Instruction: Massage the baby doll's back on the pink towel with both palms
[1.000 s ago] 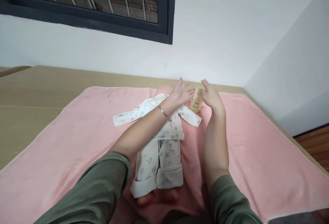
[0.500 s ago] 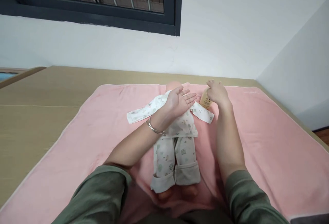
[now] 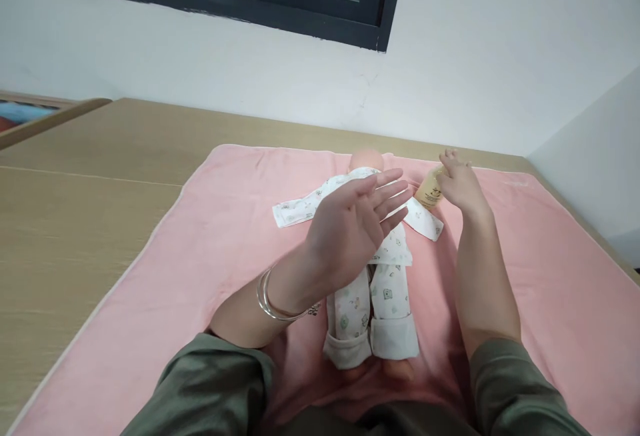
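Note:
My left hand [image 3: 353, 229] is open, palm turned up, fingers stretched out to the right. It hovers over a baby doll [image 3: 367, 159] and hides much of its chest. The doll lies on its back in a white printed top [image 3: 397, 246] and matching trousers [image 3: 390, 293] with rolled cuffs, its feet toward me. Past the doll's sleeve on the right is a bottle [image 3: 429, 189] of yellowish liquid with dark print. My right hand [image 3: 461, 186] is at the bottle's upper end, fingers apart and pointing away. Whether it presses on the bottle is hidden.
A pink blanket [image 3: 240, 243] lies under the doll on a wooden surface [image 3: 100, 223]. Behind it rises a white wall [image 3: 300, 89] with a dark window frame [image 3: 320, 23]. A raised wooden edge [image 3: 60, 119] runs at the far left.
My left hand has come closer to me and now covers more of the doll's top. My right hand stays by the bottle. The whole view has shifted and tilted slightly.

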